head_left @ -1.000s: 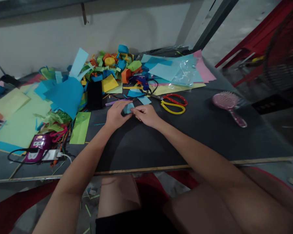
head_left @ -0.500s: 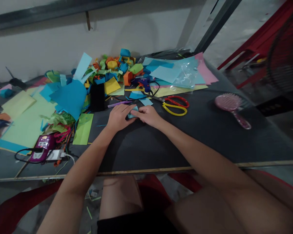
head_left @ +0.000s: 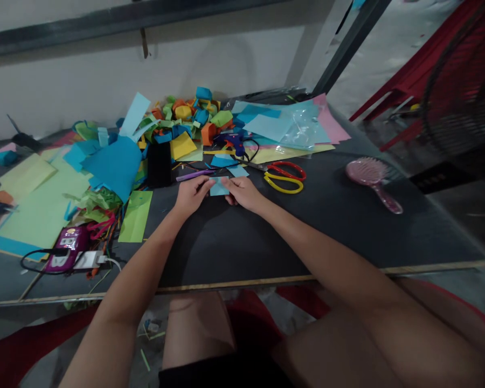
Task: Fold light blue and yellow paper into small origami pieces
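A small light-blue piece of paper is held up between my two hands, just over the dark table. My left hand pinches its left edge with thumb and fingers. At the other edge my right hand grips it, thumb on the face turned to me. Beyond my hands lie a purple pen-like tool, a loose light-blue paper scrap and scissors with one red and one yellow handle.
Folded coloured paper pieces heap up at the back, beside a dark-blue glue gun. Paper sheets lie at back right, a pink hairbrush at right. A black phone and a purple device with cables are at left.
The paper, mostly covered by my fingers before, now shows its flat face. My left hand has drawn back to the paper's left edge. The whole view has shifted slightly.
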Action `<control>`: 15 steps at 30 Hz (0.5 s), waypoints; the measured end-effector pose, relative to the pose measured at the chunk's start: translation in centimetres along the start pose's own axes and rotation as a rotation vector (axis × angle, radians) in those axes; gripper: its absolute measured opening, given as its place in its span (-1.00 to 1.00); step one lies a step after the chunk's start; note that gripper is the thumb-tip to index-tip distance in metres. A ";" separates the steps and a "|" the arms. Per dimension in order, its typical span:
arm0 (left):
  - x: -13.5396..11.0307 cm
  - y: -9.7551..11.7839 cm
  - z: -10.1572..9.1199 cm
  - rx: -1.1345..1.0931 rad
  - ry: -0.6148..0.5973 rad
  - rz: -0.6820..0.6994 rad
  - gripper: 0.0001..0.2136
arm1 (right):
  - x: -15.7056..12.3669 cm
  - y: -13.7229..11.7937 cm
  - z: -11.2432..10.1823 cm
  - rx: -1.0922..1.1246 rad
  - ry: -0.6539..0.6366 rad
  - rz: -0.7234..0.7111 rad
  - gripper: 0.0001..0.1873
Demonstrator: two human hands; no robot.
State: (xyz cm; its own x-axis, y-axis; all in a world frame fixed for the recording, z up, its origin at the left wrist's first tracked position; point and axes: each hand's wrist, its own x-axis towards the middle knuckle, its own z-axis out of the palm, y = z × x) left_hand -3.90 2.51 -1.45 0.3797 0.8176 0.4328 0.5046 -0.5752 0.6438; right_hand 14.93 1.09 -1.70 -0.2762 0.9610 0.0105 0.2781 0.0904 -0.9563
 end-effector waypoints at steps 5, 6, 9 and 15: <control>0.1 -0.1 0.2 -0.015 0.054 -0.012 -0.59 | 0.3 0.4 0.1 0.081 -0.017 0.046 -0.27; 0.1 -0.1 0.2 -0.016 0.080 -0.023 -0.61 | 0.4 0.5 0.2 0.108 -0.026 0.048 -0.29; 0.0 -0.3 0.0 -0.032 0.155 -0.080 -0.64 | 0.7 0.7 0.2 0.182 -0.072 0.062 -0.38; 0.1 -0.7 -0.1 -0.157 0.112 -0.133 -0.66 | 0.5 0.6 0.0 0.122 -0.109 -0.014 -0.53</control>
State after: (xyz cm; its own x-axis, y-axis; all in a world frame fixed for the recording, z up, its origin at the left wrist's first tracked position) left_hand -4.30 3.01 -1.82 0.2247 0.8889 0.3992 0.4144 -0.4579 0.7865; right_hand 14.98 1.68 -2.22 -0.3796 0.9251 -0.0013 0.1613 0.0648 -0.9848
